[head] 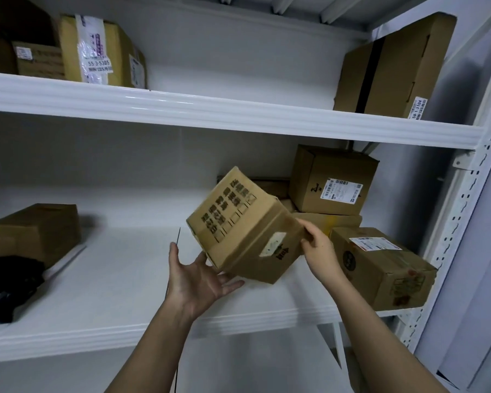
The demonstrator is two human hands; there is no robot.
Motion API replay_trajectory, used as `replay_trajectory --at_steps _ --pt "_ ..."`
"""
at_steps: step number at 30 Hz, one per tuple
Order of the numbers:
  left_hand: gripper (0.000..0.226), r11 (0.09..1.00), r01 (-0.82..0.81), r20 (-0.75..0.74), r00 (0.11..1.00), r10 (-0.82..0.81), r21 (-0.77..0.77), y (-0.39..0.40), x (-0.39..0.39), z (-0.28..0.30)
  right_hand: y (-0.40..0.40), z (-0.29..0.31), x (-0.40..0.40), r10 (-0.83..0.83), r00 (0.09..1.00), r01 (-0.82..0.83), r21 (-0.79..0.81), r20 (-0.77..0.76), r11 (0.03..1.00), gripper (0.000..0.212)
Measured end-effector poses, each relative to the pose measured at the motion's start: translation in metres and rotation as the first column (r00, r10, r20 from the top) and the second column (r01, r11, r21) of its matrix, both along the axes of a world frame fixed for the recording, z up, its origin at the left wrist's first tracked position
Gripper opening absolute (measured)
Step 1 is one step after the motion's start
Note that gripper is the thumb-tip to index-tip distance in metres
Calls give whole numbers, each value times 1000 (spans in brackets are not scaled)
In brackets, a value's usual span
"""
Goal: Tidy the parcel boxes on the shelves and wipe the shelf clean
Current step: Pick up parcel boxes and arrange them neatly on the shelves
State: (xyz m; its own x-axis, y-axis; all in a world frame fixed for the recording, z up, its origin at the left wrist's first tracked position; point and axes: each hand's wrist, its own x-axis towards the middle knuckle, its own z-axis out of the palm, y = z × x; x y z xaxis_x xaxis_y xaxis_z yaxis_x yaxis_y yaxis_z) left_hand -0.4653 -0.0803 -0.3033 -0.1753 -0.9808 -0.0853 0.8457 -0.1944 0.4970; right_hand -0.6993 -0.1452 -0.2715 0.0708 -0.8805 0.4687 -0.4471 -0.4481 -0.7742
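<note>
The hands are both engaged with one tilted parcel box (245, 225): the left hand (199, 275) is spread flat, fingers straight, beneath the box's lower corner, while the right hand (319, 248) is curled round its right edge. The box is held in the air above the front half of the middle shelf (142, 282), right of centre, corner downward.

A slip is judged the main risk: the box is balanced on an edge and carried mostly by one pinching hand, so it could roll off the flat palm and fall past the shelf's front edge. The jumbled pile at the right end could also be disturbed; the front box (386, 268) is seen overhanging the front right corner, and a labelled box (333, 180) is perched on others behind it.

All boxes are shut, so their contents cannot be told. Another box (37, 231) and a dark bundle (9, 285) are seen at the shelf's left end; more boxes are kept on the upper shelf (210, 112).
</note>
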Motion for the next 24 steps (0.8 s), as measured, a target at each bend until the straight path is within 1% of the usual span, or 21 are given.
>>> replay_trajectory --at_steps 2,4,8,11,12,13,15,17,18,19,21,23,24 --pt "92 1000 23 59 998 -23 -9 5 -1 6 -2 -2 3 -3 1000 3 -23 13 1000 58" --pt "88 999 30 90 995 -31 14 7 -1 10 2 2 10 -3 999 4 -40 37 999 57" --pt "77 1000 30 137 990 -30 8 5 -6 8 14 8 32 40 993 -37 -34 106 999 43" --pt "70 999 13 178 984 -6 -42 2 -11 6 23 8 55 114 971 -114 -11 208 993 38" --pt "68 997 8 186 982 5 -71 2 -13 7 26 9 62 127 959 -133 7 251 991 39" --pt "66 995 -2 196 980 20 -95 2 -14 7 30 11 68 136 947 -151 29 289 988 48" --pt "60 992 -24 209 977 49 -120 2 -14 7 34 16 75 143 933 -175 68 331 982 74" --pt "51 990 -83 226 968 108 -115 1 -12 7 35 21 78 141 930 -179 83 340 980 96" --pt "44 985 -130 252 955 155 -113 1 -10 7 34 22 79 136 931 -177 93 338 980 103" --pt "38 977 -176 294 934 204 -118 1 -7 7 32 24 79 134 936 -174 97 327 980 106" --pt "32 964 -219 390 883 260 -148 2 -1 9 28 23 80 141 947 -167 69 289 983 104" --pt "33 959 -201 486 829 275 -200 4 5 10 27 20 83 146 955 -151 1 259 988 100" --pt "32 958 -181 535 799 276 -224 6 6 11 28 18 84 146 952 -146 -17 268 989 99"
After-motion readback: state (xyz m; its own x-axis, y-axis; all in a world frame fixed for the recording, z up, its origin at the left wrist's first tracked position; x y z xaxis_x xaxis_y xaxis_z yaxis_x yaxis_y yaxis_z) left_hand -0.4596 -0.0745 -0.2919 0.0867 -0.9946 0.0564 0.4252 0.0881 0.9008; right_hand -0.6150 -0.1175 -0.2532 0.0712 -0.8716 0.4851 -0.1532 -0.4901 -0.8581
